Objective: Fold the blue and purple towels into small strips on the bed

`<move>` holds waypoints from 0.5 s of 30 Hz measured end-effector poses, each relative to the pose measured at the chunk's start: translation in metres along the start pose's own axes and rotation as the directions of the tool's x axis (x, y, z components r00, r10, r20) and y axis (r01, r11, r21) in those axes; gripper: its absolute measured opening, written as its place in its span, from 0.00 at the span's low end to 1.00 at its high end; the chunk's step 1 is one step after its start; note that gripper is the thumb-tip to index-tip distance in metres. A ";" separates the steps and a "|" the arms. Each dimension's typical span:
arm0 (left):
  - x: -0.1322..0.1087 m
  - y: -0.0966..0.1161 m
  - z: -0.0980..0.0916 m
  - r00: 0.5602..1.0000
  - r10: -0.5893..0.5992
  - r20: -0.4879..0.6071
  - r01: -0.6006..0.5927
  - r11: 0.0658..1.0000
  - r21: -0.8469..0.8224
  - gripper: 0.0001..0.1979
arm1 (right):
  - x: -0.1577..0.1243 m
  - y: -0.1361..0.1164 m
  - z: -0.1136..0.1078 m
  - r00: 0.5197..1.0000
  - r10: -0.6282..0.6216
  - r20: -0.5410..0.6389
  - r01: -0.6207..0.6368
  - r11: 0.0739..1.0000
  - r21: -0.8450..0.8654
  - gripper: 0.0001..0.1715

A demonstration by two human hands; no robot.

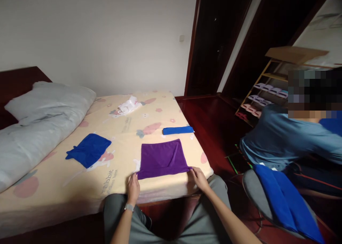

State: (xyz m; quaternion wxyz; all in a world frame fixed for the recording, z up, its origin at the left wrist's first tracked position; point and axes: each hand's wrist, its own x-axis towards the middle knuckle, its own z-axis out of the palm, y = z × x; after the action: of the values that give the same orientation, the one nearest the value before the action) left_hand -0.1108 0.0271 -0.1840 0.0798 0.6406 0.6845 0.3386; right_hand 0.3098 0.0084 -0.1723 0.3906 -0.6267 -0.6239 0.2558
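You sat at the near edge of the bed (80,197) with the purple cloth (162,158) spread flat in front of you, just inside that edge. Your left hand (133,188) had its fingers closed on the cloth's near left corner, and your right hand (199,178) pinched the near right corner; both looked like light fingertip pinches rather than full grips.

For a hold like this, I judged that the two corners were best held level and equally taut, so the near hem ran straight and no crease formed across the middle. The far hem already lay fairly square, and any pull should be even on both sides.

A crumpled blue cloth (89,149) lay well to the left. A narrow folded blue cloth (178,130) lay beyond the purple one, and a white bag (129,105) sat farther back. A grey pillow (40,108) filled the far left.

As for holders, the chair (249,190) at your right carried more blue cloths (283,201), and the shoe rack (256,90) behind another person (280,137) held rows of slippers (267,89).
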 end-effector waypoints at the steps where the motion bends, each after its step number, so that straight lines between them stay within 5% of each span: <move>1: 0.001 0.001 0.001 0.998 0.054 0.015 -0.054 0.998 0.024 0.21 | 0.004 -0.001 0.001 1.000 0.003 0.009 -0.003 1.000 0.000 0.24; 5: -0.006 0.002 0.011 0.988 0.155 -0.005 -0.154 0.986 0.062 0.23 | 0.014 -0.002 0.013 0.997 0.072 0.006 -0.072 0.997 0.038 0.24; 15: -0.018 -0.004 0.020 0.991 0.021 -0.133 -0.038 0.992 -0.122 0.19 | 0.008 0.003 0.032 0.983 0.171 -0.066 -0.166 0.983 0.076 0.29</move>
State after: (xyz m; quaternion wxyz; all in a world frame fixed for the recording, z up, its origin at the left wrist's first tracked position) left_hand -0.1004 0.0179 -0.2069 0.0694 0.6209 0.6563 0.4231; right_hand 0.2865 0.0221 -0.1916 0.4116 -0.6720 -0.5447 0.2869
